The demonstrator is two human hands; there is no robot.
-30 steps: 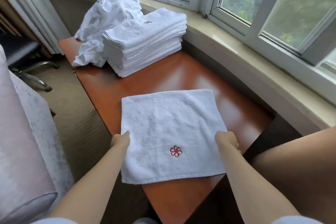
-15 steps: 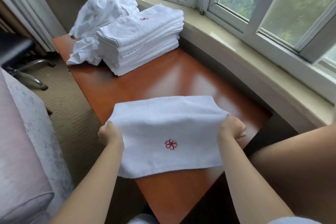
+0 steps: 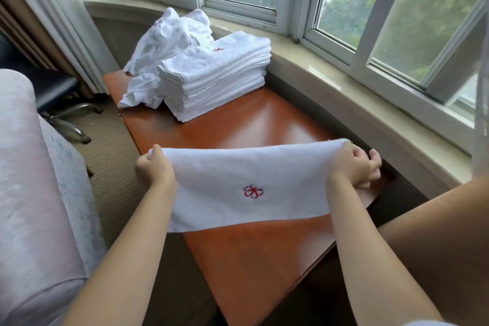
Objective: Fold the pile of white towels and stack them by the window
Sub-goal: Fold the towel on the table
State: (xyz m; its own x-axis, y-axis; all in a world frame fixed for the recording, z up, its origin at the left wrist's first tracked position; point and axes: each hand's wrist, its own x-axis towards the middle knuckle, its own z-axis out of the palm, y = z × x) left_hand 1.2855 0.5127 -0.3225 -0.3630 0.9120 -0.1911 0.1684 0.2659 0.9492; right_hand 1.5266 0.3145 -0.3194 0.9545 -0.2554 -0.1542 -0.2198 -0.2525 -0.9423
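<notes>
- Towel (image 3: 246,188), centre of frame: white, red embroidered emblem (image 3: 253,191) facing up, held taut by its two far corners and raised off the table (image 3: 264,259); lower edge draped on the wood. Probable purpose: lifting the far edge for a fold toward the near edge.
- Left hand (image 3: 154,169), centre left: fingers curled round the left far corner, thumb on top, cloth pinched firmly. Grip at the very corner, likely for keeping the edge straight.
- Right hand (image 3: 353,167), centre right: thumb and first fingers pinching the right far corner; remaining fingers loosely curled past the cloth, holding nothing else.
- Hands set well apart at equal height, keeping the raised edge level and free of sag, a condition for corners meeting squarely.
- Folded stack (image 3: 217,79), upper centre: many flat towels, edges aligned, standing on the far part of the table just beside the window sill (image 3: 344,87). Placed away from the working area, so the near tabletop stays free for folding.
- Unfolded pile (image 3: 169,42), upper left of the stack and touching it: crumpled white towels awaiting folding, near enough for reaching the next piece.
- Judged stage: task well advanced, several towels remaining.
- Chair base (image 3: 71,119) and pale upholstery (image 3: 34,180), left edge: not involved.
</notes>
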